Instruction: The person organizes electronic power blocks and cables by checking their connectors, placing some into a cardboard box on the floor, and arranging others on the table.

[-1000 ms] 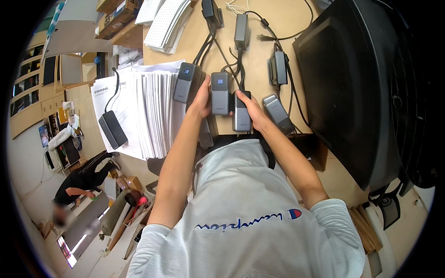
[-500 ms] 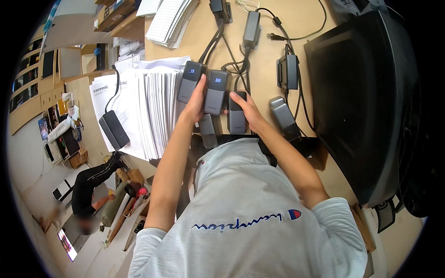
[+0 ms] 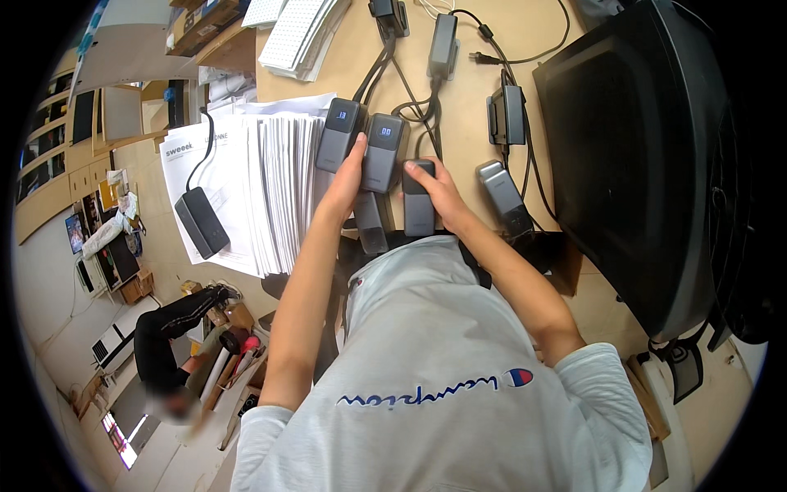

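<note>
My left hand (image 3: 346, 182) is closed around the side of a dark grey power bank (image 3: 382, 156) with a lit display, its fingers mostly hidden beneath. Just left of my thumb, a second power bank (image 3: 337, 139), also lit, rests by the paper stack. My right hand (image 3: 441, 193) grips a third power bank (image 3: 419, 205), unlit, with the thumb across its dark top end. Between my hands, nearer my body, lies another grey power bank (image 3: 371, 223), partly covered. One more power bank (image 3: 502, 197) lies tilted to the right of my right hand.
Black cables (image 3: 430, 107) run from grey adapters (image 3: 443, 49) at the back. Another adapter (image 3: 507, 115) stands before a large black monitor (image 3: 631, 164) on the right. Left, a thick paper stack (image 3: 275, 189) carries a black adapter (image 3: 201, 221). A person (image 3: 160, 344) bends over at far left.
My left hand and the lit power bank it holds have shifted slightly up and away from me, and the bank now tilts more. My right hand keeps its grip. The other person bends lower.
</note>
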Demonstrator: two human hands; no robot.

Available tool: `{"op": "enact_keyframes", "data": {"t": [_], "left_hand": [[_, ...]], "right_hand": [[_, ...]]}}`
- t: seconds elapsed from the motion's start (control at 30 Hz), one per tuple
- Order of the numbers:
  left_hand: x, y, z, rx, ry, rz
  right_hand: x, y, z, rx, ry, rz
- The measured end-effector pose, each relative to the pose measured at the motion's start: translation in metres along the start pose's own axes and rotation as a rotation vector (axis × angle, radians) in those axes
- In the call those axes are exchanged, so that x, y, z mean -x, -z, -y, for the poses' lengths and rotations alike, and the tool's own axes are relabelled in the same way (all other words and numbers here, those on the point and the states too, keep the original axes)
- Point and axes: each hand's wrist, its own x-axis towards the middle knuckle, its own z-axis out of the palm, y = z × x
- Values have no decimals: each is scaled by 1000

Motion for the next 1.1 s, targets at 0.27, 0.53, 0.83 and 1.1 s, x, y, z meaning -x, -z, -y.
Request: {"op": "enact_keyframes", "data": {"t": [0.27,0.53,0.83,1.1], "left_hand": [[58,1,27,-378,-560,-280],[65,3,29,-478,-565,-248],[55,-11,13,-1015,-890,-210],[53,-10,15,-1118,-866,-146]], "right_hand": [[-55,18,-20,356,376,-380],[-84,21,-20,478,322,-426],[-93,5,9,-91,393,-473],[-101,4,31,-40,616,-614]]}}
